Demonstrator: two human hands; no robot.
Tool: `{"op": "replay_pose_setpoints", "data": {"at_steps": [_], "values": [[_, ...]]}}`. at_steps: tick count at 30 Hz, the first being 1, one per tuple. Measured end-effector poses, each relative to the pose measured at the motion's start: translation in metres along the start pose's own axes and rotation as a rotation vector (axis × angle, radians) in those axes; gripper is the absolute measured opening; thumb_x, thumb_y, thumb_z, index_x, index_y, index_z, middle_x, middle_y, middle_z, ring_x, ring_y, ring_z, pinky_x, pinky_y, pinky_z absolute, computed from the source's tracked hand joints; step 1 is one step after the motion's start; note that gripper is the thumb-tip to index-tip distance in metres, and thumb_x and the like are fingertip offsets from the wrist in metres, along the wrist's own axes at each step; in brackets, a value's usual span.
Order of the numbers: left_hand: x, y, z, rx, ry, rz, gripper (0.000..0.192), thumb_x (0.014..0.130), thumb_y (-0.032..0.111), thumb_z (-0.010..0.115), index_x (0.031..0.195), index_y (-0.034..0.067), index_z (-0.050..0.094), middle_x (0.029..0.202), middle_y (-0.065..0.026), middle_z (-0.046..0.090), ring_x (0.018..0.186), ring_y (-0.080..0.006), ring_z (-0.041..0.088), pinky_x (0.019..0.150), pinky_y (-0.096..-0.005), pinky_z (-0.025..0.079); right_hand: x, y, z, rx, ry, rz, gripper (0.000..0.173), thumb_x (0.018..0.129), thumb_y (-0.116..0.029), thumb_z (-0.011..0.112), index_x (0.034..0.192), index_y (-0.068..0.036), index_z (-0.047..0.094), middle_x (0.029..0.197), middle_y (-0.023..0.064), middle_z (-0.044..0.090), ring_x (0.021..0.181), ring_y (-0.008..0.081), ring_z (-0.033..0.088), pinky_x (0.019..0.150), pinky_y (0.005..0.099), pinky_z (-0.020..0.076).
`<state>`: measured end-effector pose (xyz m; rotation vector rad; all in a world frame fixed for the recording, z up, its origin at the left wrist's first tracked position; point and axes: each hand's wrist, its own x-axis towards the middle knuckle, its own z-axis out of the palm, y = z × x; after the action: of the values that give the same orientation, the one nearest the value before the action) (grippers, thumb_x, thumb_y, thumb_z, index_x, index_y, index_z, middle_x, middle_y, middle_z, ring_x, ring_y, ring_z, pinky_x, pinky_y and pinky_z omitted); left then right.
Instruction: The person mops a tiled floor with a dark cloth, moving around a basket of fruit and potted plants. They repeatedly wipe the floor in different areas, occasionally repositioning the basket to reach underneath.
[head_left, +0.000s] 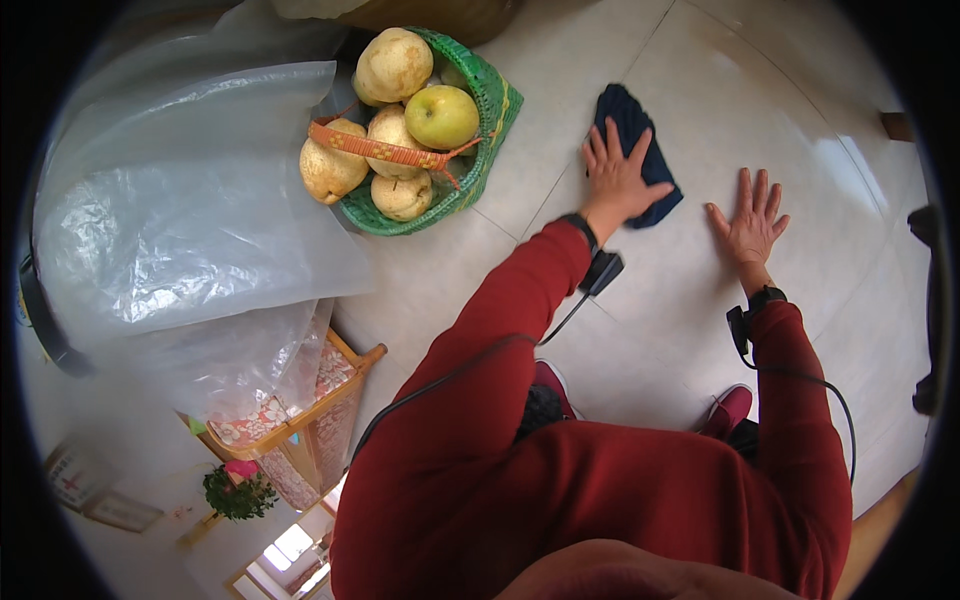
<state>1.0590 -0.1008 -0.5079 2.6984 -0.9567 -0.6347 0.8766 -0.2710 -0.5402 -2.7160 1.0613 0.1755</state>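
My left hand lies palm down, fingers spread, over a dark navy cloth on the pale tiled floor. The thumb crosses the cloth's right side; no fingers curl around the fabric. To the right, my right hand is palm down with spread fingers and nothing in it. Whether its palm presses on the tiles I cannot tell. Left of the cloth stands a green woven basket with an orange handle, holding several pale yellow pears and a yellow-green fruit.
Clear plastic sheeting covers furniture at the left, close to the basket. Below it is a wood-framed seat with floral upholstery. A potted plant shows at lower left. Cables run from black wrist-worn devices along both red sleeves.
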Motion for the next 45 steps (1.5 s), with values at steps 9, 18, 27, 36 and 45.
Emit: {"op": "replay_pose_setpoints", "data": {"at_steps": [9,18,27,36,45], "values": [[0.011,-0.028,-0.019,0.022,0.029,0.006,0.105,0.075,0.063,0.071,0.156,0.015,0.024,0.160,-0.0293,0.008,0.148,-0.0487,0.005,0.118,-0.0578,0.005,-0.001,0.001,0.004,-0.048,0.036,-0.011,0.091,0.084,-0.069,0.057,0.156,-0.027,0.023,0.165,0.0051,0.013,0.152,0.0349,0.005,0.112,0.0694,0.0081],[-0.141,-0.139,-0.038,0.175,-0.269,-0.090,0.106,0.075,0.059,0.074,0.157,0.021,0.019,0.161,-0.0286,0.004,0.149,-0.0449,0.004,0.119,-0.0562,0.011,-0.001,0.003,0.012,-0.044,0.133,-0.060,0.088,0.085,-0.068,0.055,0.157,-0.029,0.023,0.165,0.0039,0.015,0.151,0.0347,0.008,0.112,0.0684,0.0129],[-0.248,-0.236,-0.064,0.182,-0.411,-0.656,0.117,0.073,0.054,0.079,0.159,0.020,0.006,0.161,-0.0266,0.006,0.149,-0.0400,0.013,0.118,-0.0547,0.017,0.000,0.003,0.012,-0.085,0.099,-0.030,0.090,0.083,-0.070,0.057,0.156,-0.029,0.024,0.164,0.0039,0.016,0.151,0.0352,0.009,0.111,0.0698,0.0137],[-0.259,-0.248,-0.054,0.117,-0.361,-0.661,0.121,0.071,0.053,0.081,0.159,0.020,0.004,0.161,-0.0286,0.003,0.147,-0.0433,0.018,0.118,-0.0456,0.023,0.000,-0.002,0.005,-0.075,0.009,-0.007,0.093,0.082,-0.070,0.057,0.157,-0.028,0.021,0.165,0.0051,0.013,0.151,0.0360,0.006,0.111,0.0703,0.0131],[-0.258,-0.248,-0.053,0.056,-0.340,-0.705,0.118,0.072,0.056,0.078,0.159,0.023,0.005,0.162,-0.0257,0.001,0.146,-0.0478,0.016,0.119,-0.0466,0.024,0.026,0.010,-0.011,-0.026,-0.345,0.028,0.103,0.077,-0.070,0.064,0.158,-0.028,0.016,0.166,0.0056,0.004,0.151,0.0377,0.003,0.113,0.0681,0.0141]]}}
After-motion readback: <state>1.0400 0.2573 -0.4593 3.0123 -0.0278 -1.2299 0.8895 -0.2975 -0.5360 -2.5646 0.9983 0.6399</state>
